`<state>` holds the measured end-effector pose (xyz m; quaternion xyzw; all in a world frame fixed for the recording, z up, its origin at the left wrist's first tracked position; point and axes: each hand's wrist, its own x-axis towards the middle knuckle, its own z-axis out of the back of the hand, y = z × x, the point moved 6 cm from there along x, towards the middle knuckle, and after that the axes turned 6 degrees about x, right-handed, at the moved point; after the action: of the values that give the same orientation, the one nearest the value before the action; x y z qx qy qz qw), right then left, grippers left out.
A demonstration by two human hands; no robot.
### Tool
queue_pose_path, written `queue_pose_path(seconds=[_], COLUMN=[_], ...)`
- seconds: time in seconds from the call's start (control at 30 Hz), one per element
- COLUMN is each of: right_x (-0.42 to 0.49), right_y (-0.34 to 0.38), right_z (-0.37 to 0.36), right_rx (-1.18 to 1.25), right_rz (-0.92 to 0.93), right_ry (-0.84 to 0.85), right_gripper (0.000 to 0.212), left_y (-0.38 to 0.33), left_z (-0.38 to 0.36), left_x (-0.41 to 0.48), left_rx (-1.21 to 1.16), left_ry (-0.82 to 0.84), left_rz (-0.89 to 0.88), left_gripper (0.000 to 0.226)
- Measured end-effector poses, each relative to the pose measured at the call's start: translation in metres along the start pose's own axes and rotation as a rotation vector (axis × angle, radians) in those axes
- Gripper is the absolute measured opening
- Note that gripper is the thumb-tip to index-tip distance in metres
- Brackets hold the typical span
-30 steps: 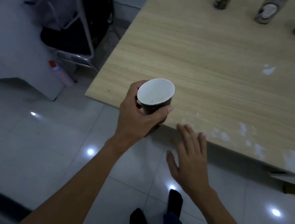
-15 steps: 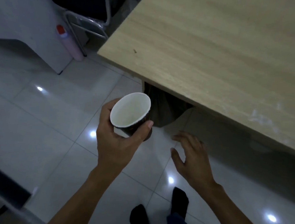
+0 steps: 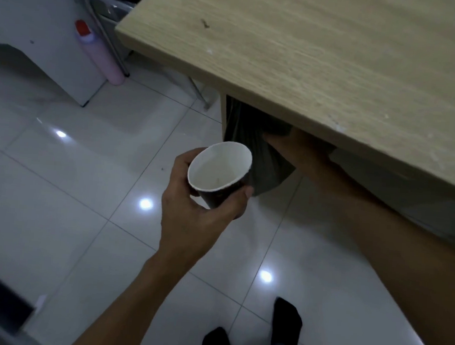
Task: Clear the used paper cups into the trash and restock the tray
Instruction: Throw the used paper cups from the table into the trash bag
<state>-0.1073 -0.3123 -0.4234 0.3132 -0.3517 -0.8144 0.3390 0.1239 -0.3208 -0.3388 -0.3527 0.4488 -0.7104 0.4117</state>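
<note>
Presently left hand (image 3: 198, 216) grips dark paper cup (image 3: 218, 169), white inside, just beside grey plastic trash bag (image 3: 240, 127) hung under pale wooden table (image 3: 311, 56); right hand (image 3: 299, 150) reaches bag's mouth, likely to open it, grip hidden.

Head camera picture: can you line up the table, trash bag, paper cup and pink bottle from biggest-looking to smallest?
1. Table
2. Trash bag, though the table hides part
3. Paper cup and pink bottle look about alike; the cup is nearer, so I won't rank them.
</note>
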Motion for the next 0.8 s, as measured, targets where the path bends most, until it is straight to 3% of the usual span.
queue_pose_path(seconds=[0.1,0.17,0.27,0.37,0.47,0.53,0.6,0.7,0.8], right_x=[0.015,0.006,-0.026,-0.053,-0.072,-0.084,-0.1,-0.12,-0.143], right_y=[-0.015,-0.006,0.019,0.012,-0.004,-0.013,-0.023,-0.048,-0.072], right_z=[-0.02,-0.029,-0.035,-0.048,-0.068,-0.079,-0.087,-0.1,-0.111], right_rx=[-0.149,-0.219,-0.325,-0.336,-0.351,-0.403,-0.464,-0.544,-0.601], right_rz=[0.078,0.116,0.11,0.146,0.119,0.131,0.095,-0.031,-0.149], right_ry=[0.132,0.133,0.161,0.26,0.338,0.368,0.442,0.559,0.669], right_gripper=[0.048,0.051,0.023,0.035,0.018,0.023,0.042,0.037,0.032], left_y=[-0.004,-0.004,-0.004,-0.003,0.0,0.004,0.008,0.014,0.024], left_z=[-0.006,-0.007,-0.006,-0.007,-0.007,-0.008,-0.011,-0.023,-0.041], left_x=[0.008,0.011,0.012,0.008,0.003,-0.001,-0.005,-0.008,-0.009], left_rx=[0.025,0.037,0.031,-0.015,-0.039,-0.062,-0.093,-0.212,-0.264], left_ry=[0.011,0.009,-0.008,-0.011,-0.022,-0.016,-0.007,0.029,0.079], left_rz=[-0.02,-0.019,-0.007,0.02,0.055,0.086,0.129,0.234,0.349], left_gripper=[0.068,0.065,0.065,0.064,0.061,0.059,0.056,0.052,0.065])
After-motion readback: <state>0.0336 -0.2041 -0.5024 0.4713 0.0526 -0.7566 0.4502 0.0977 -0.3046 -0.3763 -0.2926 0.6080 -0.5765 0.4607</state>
